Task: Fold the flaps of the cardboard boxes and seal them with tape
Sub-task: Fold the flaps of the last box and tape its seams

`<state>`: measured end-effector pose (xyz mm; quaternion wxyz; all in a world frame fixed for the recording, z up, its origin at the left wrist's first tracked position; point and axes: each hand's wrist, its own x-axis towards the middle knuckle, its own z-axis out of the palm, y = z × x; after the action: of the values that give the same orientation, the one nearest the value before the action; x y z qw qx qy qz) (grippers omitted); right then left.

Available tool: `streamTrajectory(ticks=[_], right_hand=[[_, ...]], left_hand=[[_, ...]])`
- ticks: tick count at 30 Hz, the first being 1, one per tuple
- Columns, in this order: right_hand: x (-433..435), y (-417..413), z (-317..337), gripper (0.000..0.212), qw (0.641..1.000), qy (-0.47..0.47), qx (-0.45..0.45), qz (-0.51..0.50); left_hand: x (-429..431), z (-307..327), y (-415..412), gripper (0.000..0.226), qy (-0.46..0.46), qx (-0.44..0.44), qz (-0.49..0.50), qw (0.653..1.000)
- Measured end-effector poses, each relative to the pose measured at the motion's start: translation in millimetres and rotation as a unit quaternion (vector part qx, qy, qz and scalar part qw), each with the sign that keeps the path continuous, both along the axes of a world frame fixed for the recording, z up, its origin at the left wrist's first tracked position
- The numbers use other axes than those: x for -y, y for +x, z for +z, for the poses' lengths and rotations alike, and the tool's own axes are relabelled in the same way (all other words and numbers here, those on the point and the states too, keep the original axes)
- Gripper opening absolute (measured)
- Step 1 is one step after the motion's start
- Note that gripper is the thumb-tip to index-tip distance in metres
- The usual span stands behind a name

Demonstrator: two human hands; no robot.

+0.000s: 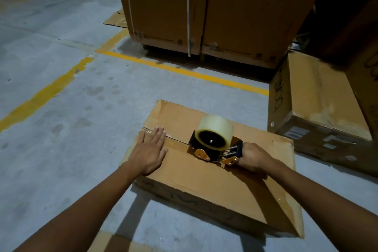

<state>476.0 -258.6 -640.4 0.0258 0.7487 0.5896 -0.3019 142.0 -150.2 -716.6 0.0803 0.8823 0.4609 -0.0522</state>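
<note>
A flat brown cardboard box [204,182] lies on the concrete floor with its top flaps folded shut. My left hand [150,150] presses flat on the left end of the centre seam, fingers straight. A black and orange tape dispenser [212,145] with a roll of clear tape sits on the seam near the middle of the box. My right hand [252,156] grips the dispenser's handle at its right side. A strip of clear tape shows on the seam under and beside my left hand.
Tall strapped cartons [204,10] stand at the back. Another cardboard box [315,104] sits close on the right. Yellow lines [180,70] mark the grey floor. A scrap of cardboard [110,241] lies at the bottom edge. Open floor spreads to the left.
</note>
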Motion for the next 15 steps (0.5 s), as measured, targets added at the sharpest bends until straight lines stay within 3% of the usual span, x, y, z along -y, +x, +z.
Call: streamTrajectory(ticks=[4,9,15], right_hand=[[-2,-6,7,0.024,1.0,0.006,0.022,-0.006],[-2,-3,2,0.026,0.999,0.021,0.032,-0.003],[23,34,8,0.019,0.999,0.005,0.042,-0.006]], left_hand=[[34,7,60,0.062,-0.041,0.046,-0.083,0.995],[48,0,84,0.053,0.002,0.061,-0.08,0.995],[43,-10,80,0.077,-0.007,0.04,-0.078,0.996]])
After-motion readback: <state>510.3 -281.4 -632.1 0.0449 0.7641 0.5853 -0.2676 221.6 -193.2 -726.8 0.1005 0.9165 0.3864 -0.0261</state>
